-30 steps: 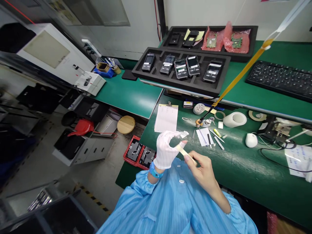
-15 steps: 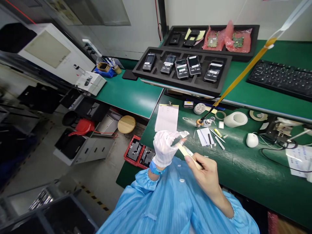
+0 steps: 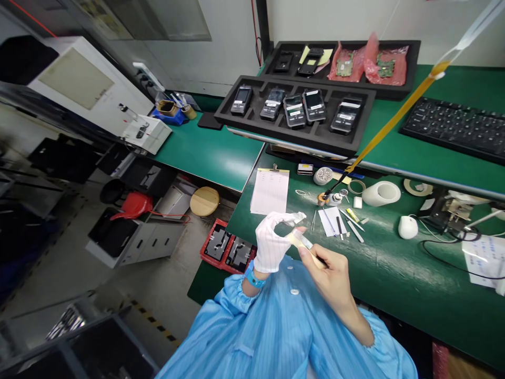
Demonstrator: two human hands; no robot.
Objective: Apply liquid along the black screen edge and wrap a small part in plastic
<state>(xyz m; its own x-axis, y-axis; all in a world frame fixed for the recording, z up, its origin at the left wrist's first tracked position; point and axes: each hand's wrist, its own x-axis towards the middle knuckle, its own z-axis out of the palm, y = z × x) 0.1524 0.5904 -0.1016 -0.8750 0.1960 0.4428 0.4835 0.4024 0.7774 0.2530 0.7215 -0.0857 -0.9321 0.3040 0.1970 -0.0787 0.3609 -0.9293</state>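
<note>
My left hand [image 3: 272,239] wears a white glove with cut fingertips and curls its thumb and fingers around one end of a pale strip of tape [image 3: 303,246]. My bare right hand [image 3: 329,276] pinches the other end of that strip. Both hands hover over the near left part of the green bench [image 3: 394,268], in front of my blue smock. Just beyond them lie a small white card [image 3: 330,220] with tweezers and thin tools [image 3: 351,222].
A clipboard with paper [image 3: 270,190] lies left of the hands. A black tray of handheld devices [image 3: 295,110] sits on the raised shelf, with a second tray [image 3: 343,60] behind and a keyboard [image 3: 453,129] at right. A tape roll [image 3: 381,193] and mouse [image 3: 407,227] lie farther right.
My two hands have drawn slightly closer together on the strip, and the gloved fingers curl in more tightly. Nothing on the bench has moved.
</note>
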